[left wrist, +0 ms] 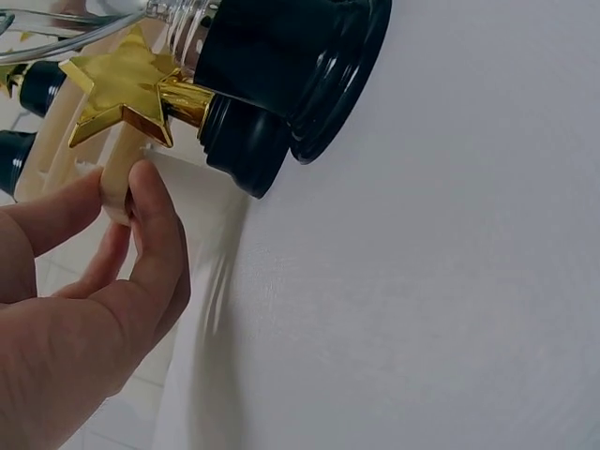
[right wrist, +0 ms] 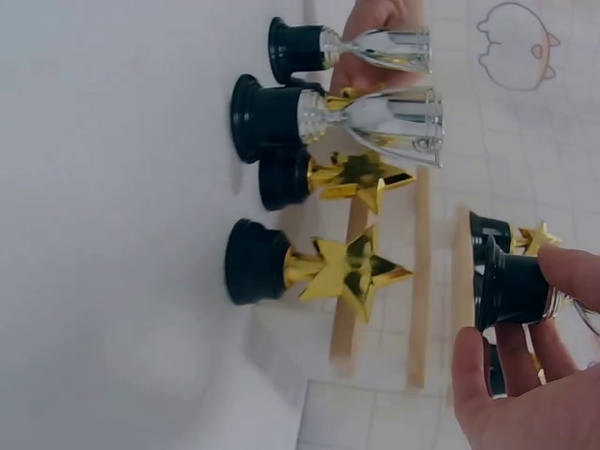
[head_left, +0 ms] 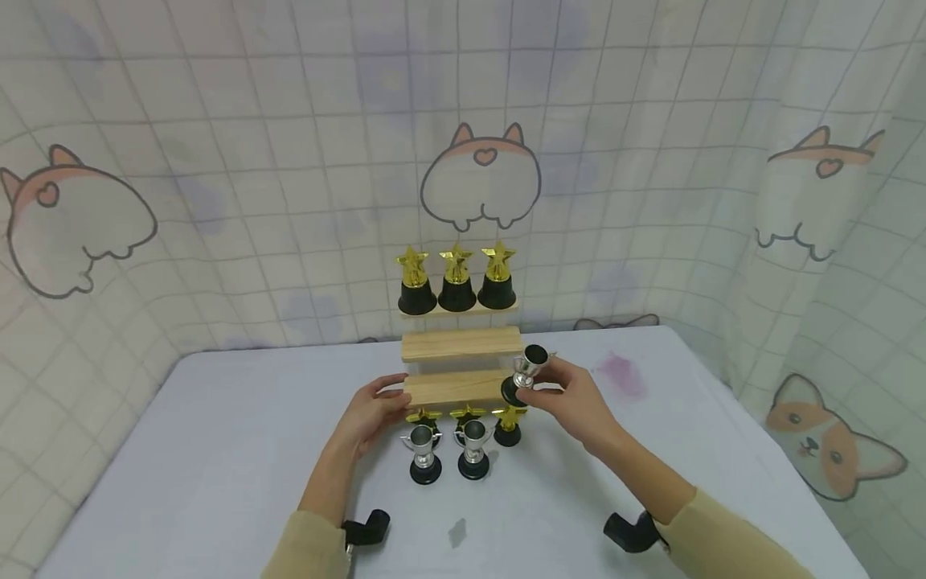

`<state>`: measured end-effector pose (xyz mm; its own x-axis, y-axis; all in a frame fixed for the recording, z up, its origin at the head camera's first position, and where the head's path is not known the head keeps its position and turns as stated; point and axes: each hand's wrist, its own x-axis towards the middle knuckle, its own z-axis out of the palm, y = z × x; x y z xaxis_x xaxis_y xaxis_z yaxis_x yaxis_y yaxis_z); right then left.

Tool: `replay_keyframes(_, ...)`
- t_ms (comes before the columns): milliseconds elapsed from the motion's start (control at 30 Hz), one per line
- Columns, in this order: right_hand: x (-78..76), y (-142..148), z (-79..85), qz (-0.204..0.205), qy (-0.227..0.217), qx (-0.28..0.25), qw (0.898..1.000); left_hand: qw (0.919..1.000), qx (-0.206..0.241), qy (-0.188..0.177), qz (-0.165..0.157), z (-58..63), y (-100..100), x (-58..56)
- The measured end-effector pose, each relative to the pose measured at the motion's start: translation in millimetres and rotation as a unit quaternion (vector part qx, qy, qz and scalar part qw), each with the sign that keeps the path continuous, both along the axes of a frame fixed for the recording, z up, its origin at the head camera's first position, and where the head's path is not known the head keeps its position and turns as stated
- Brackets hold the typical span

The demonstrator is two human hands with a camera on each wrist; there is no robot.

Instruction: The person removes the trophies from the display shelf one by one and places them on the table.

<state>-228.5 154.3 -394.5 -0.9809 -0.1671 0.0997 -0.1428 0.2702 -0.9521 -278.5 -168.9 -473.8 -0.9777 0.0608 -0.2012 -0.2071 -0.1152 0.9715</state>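
Note:
My right hand [head_left: 571, 400] holds a small silver trophy cup [head_left: 531, 362] with a black base, upright with a slight tilt, over the right end of the lowest wooden board [head_left: 448, 388]. In the right wrist view its black base [right wrist: 520, 287] lies between thumb and fingers. At the left end of that board, my left hand [head_left: 372, 412] pinches the wood [left wrist: 118, 173] between thumb and fingertips. Two more silver trophy cups [head_left: 424, 455] stand on the table just in front. Behind them, three gold star trophies [head_left: 509, 428] form a row, two partly hidden by the cups.
Higher up, a middle wooden board [head_left: 460, 344] and a top board [head_left: 463, 312] rise in steps; three gold star trophies [head_left: 456, 281] stand on the top one. White cloth covers the table [head_left: 239, 458]. A patterned curtain [head_left: 289, 201] hangs behind and at both sides.

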Motion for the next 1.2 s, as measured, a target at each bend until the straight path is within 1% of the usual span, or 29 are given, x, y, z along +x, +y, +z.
replay_keyframes(133,13.5,16,-9.4,0.004,-0.015,-0.003,1.0,0.9999,-0.012,-0.003,0.002,1.0,2,0.5)
replay_keyframes(267,23.7,23,-18.4,0.022,-0.033,0.0,0.999,0.9996,-0.023,-0.008,0.011,1.5,3,2.4)
replay_keyframes(400,29.5,23,-26.2,0.028,-0.048,0.023,0.998,0.9997,-0.026,0.004,-0.002,3.1,4,3.7)
replay_keyframes(500,30.6,20,-33.2,0.038,-0.046,0.039,0.997,0.9994,-0.031,0.016,-0.008,5.4,3,3.7)
replay_keyframes(600,30.2,18,-41.3,0.054,-0.041,0.045,0.997,0.9988,-0.044,0.021,-0.01,8.1,3,3.6)
replay_keyframes(700,29.9,17,-49.2,0.062,-0.042,0.047,0.996,0.9984,-0.052,0.019,-0.013,9.9,4,3.5)
replay_keyframes(867,26.2,12,-60.2,0.074,-0.037,0.054,0.995,0.9981,-0.059,0.015,-0.007,14.1,4,3.0)
replay_keyframes(1067,24.0,6,-67.8,0.074,-0.032,0.091,0.993,0.998,-0.062,0.013,-0.005,12.3,3,4.4)
replay_keyframes(1200,22.6,3,-69.9,0.061,-0.031,0.114,0.991,0.9982,-0.058,0.017,-0.002,8.4,4,2.2)
